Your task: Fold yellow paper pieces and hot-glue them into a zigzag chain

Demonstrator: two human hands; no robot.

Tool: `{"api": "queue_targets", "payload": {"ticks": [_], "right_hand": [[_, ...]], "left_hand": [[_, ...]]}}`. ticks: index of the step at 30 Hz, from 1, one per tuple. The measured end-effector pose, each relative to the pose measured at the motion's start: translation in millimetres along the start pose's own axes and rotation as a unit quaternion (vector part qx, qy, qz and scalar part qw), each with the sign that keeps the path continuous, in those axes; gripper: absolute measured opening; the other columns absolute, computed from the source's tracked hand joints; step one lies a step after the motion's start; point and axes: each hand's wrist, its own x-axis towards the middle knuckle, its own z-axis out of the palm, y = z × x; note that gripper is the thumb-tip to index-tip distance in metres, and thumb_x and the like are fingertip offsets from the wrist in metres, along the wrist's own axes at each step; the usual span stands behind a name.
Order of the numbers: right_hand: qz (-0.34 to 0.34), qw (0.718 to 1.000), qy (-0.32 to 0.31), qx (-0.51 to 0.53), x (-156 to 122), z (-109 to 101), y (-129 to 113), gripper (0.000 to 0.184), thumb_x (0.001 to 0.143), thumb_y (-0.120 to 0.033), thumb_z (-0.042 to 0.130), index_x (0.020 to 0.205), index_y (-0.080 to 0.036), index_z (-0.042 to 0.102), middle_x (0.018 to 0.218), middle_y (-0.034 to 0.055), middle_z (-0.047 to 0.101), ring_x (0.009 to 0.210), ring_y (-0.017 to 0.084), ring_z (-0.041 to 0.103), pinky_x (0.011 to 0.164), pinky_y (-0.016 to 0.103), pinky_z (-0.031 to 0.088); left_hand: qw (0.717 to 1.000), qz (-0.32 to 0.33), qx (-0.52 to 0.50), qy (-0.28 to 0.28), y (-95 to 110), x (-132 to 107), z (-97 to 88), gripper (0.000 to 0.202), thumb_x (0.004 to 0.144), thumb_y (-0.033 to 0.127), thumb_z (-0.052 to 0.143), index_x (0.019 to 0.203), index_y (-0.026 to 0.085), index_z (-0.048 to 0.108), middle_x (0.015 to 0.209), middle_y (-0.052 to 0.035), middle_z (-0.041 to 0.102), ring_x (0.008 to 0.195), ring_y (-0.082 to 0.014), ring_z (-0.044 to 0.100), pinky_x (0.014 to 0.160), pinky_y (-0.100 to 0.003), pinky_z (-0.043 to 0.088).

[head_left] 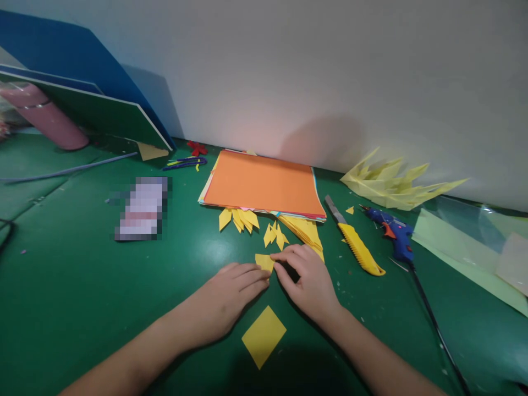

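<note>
On the green table, a small yellow paper piece lies between my two hands. My left hand rests flat with its fingertips pressing the paper's lower edge. With thumb and forefinger, my right hand pinches the paper's right corner. Nearer to me lies a flat yellow paper square, turned like a diamond. Just beyond my hands are small folded yellow paper pieces, a fan of more yellow pieces and a stack of yellow paper strips.
Behind sits a stack of coloured paper, orange on top. To the right are a yellow utility knife, a blue glue gun with its cord, and a spiky pale-yellow paper shape. At left are a blurred phone and a pink bottle.
</note>
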Motion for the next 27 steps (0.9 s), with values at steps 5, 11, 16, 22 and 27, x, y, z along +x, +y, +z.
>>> {"api": "queue_targets", "payload": {"ticks": [5,11,16,22,27], "right_hand": [[0.018,0.999,-0.013,0.029,1.8,0.8,2.3,0.01,0.086,-0.019,0.053,0.086,-0.021,0.063,0.082,0.0048,0.064,0.079,0.021,0.057,0.071,0.034,0.045],[0.019,1.0,-0.005,-0.01,2.8,1.2,2.5,0.008,0.087,-0.022,0.054,0.087,-0.02,0.062,0.081,0.0052,0.064,0.078,0.021,0.056,0.07,0.035,0.043],[0.017,1.0,-0.024,-0.009,6.8,2.4,-1.1,0.014,0.088,-0.021,0.051,0.076,-0.021,0.058,0.074,0.0027,0.061,0.072,0.019,0.054,0.065,0.032,0.04],[0.003,1.0,-0.012,-0.004,8.9,3.4,-4.6,0.02,0.092,-0.019,0.043,0.076,-0.021,0.055,0.076,0.004,0.061,0.073,0.019,0.054,0.066,0.032,0.041],[0.002,1.0,-0.017,0.027,7.5,4.2,-3.5,0.018,0.093,-0.02,0.043,0.082,-0.02,0.058,0.079,0.0043,0.065,0.076,0.02,0.057,0.068,0.031,0.044]], "left_hand": [[1.0,0.016,0.008,0.001,2.3,1.9,0.6,0.044,0.087,0.007,0.035,0.128,0.014,0.048,0.127,-0.0124,0.057,0.117,-0.0247,0.05,0.095,-0.041,0.043],[1.0,0.012,0.01,-0.016,2.5,4.6,1.9,0.043,0.086,0.008,0.04,0.127,0.017,0.049,0.126,-0.0095,0.057,0.116,-0.0238,0.05,0.102,-0.043,0.033],[1.0,-0.001,0.013,-0.006,2.0,3.2,5.2,0.045,0.086,0.007,0.039,0.128,0.021,0.049,0.127,-0.0079,0.057,0.118,-0.0227,0.048,0.104,-0.043,0.027],[1.0,0.003,0.025,-0.005,2.5,5.5,4.2,0.045,0.086,0.005,0.038,0.126,0.021,0.051,0.125,-0.0056,0.058,0.12,-0.028,0.043,0.101,-0.047,0.03],[0.999,0.002,0.034,0.0,2.1,6.0,3.7,0.043,0.086,0.005,0.039,0.124,0.02,0.052,0.123,-0.0066,0.058,0.121,-0.0283,0.042,0.103,-0.048,0.03]]}}
